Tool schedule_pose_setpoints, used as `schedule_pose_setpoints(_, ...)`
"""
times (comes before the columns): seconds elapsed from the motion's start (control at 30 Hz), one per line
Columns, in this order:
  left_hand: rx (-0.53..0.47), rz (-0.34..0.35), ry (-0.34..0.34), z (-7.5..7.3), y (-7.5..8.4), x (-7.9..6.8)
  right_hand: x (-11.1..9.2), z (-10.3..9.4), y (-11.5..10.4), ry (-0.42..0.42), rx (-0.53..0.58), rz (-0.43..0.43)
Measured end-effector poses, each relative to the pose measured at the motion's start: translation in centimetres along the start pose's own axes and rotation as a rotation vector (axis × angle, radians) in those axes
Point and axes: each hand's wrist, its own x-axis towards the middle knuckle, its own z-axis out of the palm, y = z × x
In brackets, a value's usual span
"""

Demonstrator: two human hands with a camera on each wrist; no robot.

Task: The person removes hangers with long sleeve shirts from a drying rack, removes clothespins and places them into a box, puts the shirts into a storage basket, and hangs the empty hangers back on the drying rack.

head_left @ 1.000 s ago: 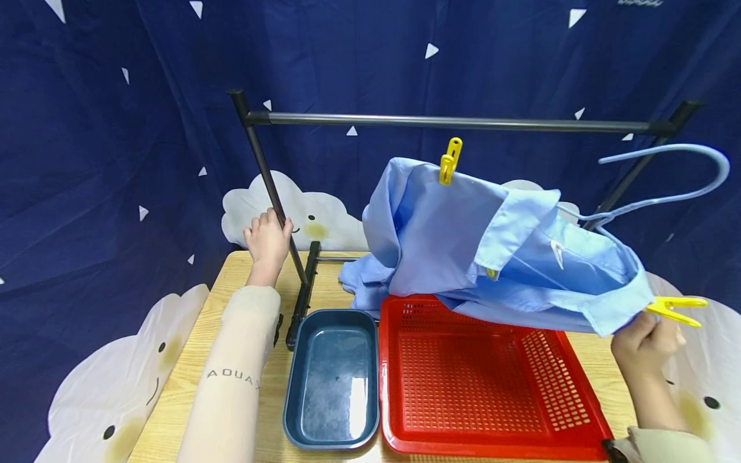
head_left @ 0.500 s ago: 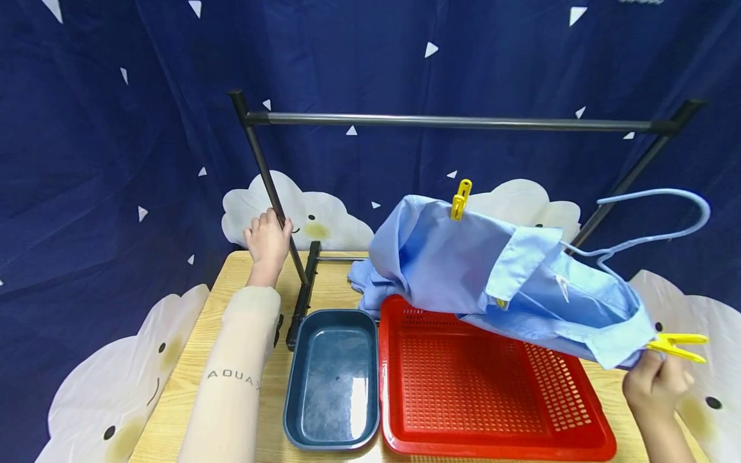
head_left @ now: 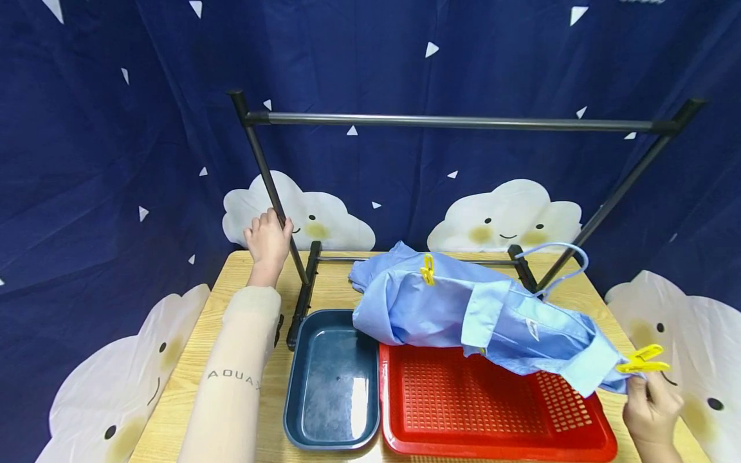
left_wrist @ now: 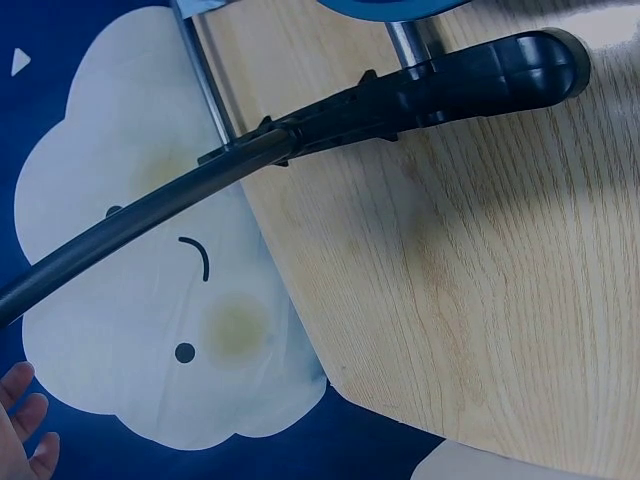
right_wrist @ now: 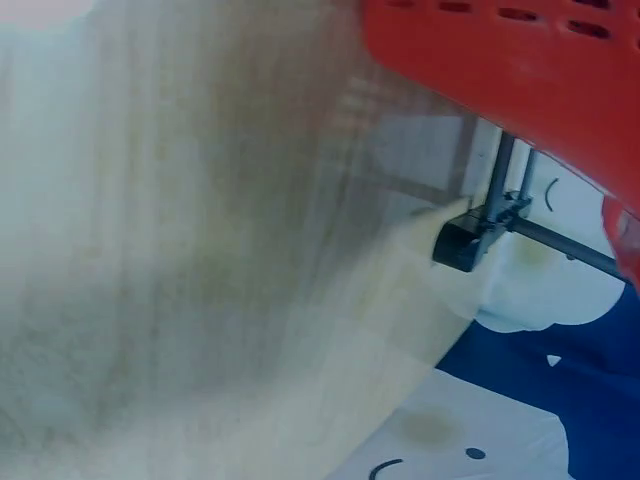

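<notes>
A light blue shirt (head_left: 446, 315) with a hanger hook (head_left: 573, 273) sticking out of it stretches across the back of the red basket. Yellow clothespins are on it, one clothespin (head_left: 428, 269) on the upper fold and another clothespin (head_left: 644, 360) at the right end. My right hand (head_left: 653, 411) pinches the cloth at that end, just under the clothespin. My left hand (head_left: 268, 238) holds the left post (head_left: 263, 167) of the black garment rack; in the left wrist view only the left hand's fingertips (left_wrist: 25, 410) show. The right hand's grip is not seen in the right wrist view.
The rack's top bar (head_left: 457, 121) runs above the shirt. In front stand a dark blue tray (head_left: 288, 411) and, to its right, a red perforated basket (head_left: 492, 450), both on a wooden table (head_left: 168, 405). A navy curtain (head_left: 347, 58) with clouds hangs behind.
My right hand has lowered the shirt with its hanger; its upper fold and hook have dropped well below the top bar, and the hook has shifted left. The left hand stays put.
</notes>
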Motion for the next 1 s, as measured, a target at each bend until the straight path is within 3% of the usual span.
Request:
schedule_pose_setpoints(0.23, 0.009, -0.01, -0.017, 0.0, -0.1, 0.0, -1.2, -0.5, 0.1, -0.189, 0.076, 0.073)
schedule_pose_setpoints(0.57, 0.0, -0.019, -0.028, -0.2, 0.0, -0.1, -0.9, 0.9, -0.2, -0.421, 0.16, 0.119)
schedule_pose_setpoints(0.73, -0.003, -0.018, -0.027, -0.2, 0.1, -0.1, -0.5, 1.6, -0.4, -0.516, 0.107, 0.145)
schedule_pose_setpoints(1.0, 0.006, -0.012, -0.03, -0.2, 0.1, -0.1, 0.0, 2.2, 0.6, -0.59, -0.027, 0.229)
